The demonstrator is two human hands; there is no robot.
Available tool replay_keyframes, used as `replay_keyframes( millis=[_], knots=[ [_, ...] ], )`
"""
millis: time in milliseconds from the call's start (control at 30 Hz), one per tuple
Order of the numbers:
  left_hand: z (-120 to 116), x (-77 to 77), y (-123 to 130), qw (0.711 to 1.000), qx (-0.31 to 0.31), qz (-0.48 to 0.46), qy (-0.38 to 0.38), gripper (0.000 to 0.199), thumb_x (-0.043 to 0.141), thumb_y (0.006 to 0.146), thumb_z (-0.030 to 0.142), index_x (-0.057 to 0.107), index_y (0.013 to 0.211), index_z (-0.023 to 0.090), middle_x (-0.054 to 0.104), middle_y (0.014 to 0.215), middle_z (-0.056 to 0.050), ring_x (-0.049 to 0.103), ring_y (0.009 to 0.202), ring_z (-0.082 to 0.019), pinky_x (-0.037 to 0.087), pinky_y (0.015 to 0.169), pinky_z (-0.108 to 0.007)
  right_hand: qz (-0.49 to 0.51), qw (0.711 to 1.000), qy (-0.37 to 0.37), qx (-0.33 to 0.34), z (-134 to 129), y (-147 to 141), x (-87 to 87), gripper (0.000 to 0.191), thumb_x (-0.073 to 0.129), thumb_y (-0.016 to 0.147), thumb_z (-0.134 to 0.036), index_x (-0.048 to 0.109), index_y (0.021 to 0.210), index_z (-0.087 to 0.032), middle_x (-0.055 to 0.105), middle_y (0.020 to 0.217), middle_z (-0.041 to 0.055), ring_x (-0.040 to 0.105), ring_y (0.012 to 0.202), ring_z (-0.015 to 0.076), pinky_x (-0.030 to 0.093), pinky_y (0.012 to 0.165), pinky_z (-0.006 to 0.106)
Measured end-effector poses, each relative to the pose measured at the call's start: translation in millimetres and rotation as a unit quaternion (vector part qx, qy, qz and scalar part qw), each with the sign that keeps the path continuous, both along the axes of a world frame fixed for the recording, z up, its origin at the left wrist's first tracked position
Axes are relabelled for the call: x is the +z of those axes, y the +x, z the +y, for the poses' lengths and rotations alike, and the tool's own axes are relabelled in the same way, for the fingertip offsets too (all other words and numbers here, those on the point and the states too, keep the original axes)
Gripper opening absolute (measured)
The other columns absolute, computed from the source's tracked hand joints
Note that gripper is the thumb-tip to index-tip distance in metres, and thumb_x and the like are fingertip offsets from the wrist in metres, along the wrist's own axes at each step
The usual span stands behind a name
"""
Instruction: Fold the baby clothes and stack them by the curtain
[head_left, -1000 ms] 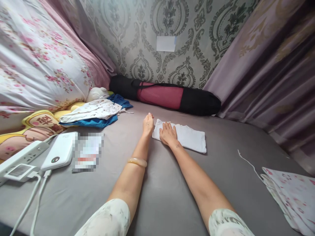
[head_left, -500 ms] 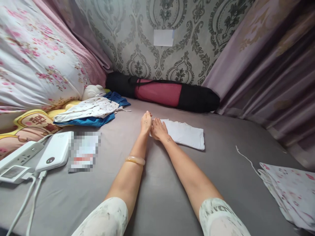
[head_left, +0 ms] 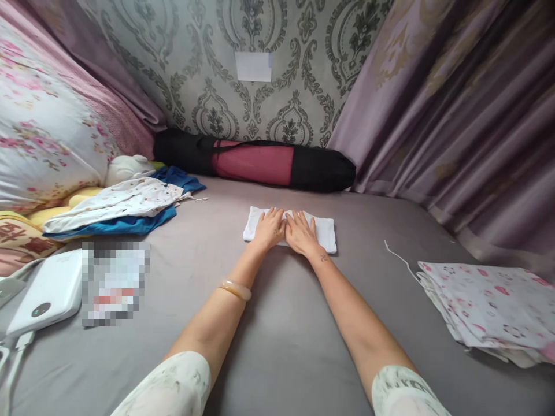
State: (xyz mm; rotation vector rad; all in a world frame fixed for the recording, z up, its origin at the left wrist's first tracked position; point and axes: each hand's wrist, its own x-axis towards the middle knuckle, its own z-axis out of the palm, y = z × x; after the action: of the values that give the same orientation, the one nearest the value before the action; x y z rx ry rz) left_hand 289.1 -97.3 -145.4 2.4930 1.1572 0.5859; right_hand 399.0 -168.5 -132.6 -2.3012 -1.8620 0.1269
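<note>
A folded white cloth [head_left: 325, 234] lies flat on the grey bed sheet [head_left: 277, 323] in front of me. My left hand [head_left: 269, 228] rests palm down on its left half with the fingers stretched out. Beside it, my right hand [head_left: 301, 232] lies flat on the cloth's middle, fingers spread. The two hands sit close together and cover the centre of the cloth. Its left and right ends show past them. A pale bangle [head_left: 235, 290] is round my left forearm.
A long black and red bag [head_left: 254, 163] lies along the wall. To the left are a folded white and blue garment pile [head_left: 117, 205], a power bank [head_left: 47, 294] with a cable and a blurred packet [head_left: 116, 283]. Folded patterned clothing [head_left: 485, 306] with a drawstring lies right.
My left hand has gone from standing on edge at the cloth's left side to lying flat on the cloth. The view has turned to the right.
</note>
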Motion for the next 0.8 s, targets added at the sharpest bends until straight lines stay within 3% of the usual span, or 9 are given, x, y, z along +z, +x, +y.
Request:
replay_keyframes(
  millis=[200,467,667,800],
  knots=[
    [-3.5,-10.7,0.7,0.992,0.003,0.128,-0.012,0.05,0.024,0.102,0.036,0.039,0.147,0.02,0.033,0.157,-0.007,0.025,0.147,-0.025,0.02,0.119,-0.047,-0.006,1.0,-0.002,0.001,1.6,1.6,-12.5,0.054,0.023,0.099,-0.031,0.034,0.151,-0.022,0.027,0.16,0.0045,0.018,0.147,0.0243,0.013,0.117,0.051],
    [-2.1,-8.3,-0.9,0.991,0.033,0.122,0.041,0.052,0.021,0.102,0.04,0.039,0.147,0.02,0.033,0.157,-0.008,0.023,0.147,-0.025,0.017,0.12,-0.048,0.014,0.999,0.014,-0.029,-0.9,13.8,-6.2,0.056,0.02,0.1,-0.032,0.029,0.153,-0.018,0.026,0.16,0.0068,0.016,0.148,0.025,0.012,0.118,0.052],
    [-1.3,-9.8,-3.5,0.988,0.027,0.15,0.012,0.053,0.021,0.102,0.043,0.037,0.148,0.021,0.035,0.156,-0.009,0.028,0.145,-0.027,0.02,0.117,-0.051,0.018,0.998,-0.005,-0.053,-4.1,18.8,-10.9,0.054,0.022,0.1,-0.033,0.035,0.151,-0.018,0.026,0.16,0.0068,0.019,0.147,0.0245,0.013,0.118,0.052],
    [-1.6,-9.3,-3.8,0.987,0.054,0.144,0.054,0.052,0.021,0.102,0.04,0.04,0.146,0.02,0.037,0.155,-0.01,0.027,0.145,-0.027,0.018,0.118,-0.051,0.013,0.998,0.01,-0.058,-4.0,19.2,-12.1,0.054,0.022,0.1,-0.032,0.035,0.151,-0.017,0.027,0.159,0.0074,0.019,0.147,0.025,0.012,0.118,0.052]
  ],
)
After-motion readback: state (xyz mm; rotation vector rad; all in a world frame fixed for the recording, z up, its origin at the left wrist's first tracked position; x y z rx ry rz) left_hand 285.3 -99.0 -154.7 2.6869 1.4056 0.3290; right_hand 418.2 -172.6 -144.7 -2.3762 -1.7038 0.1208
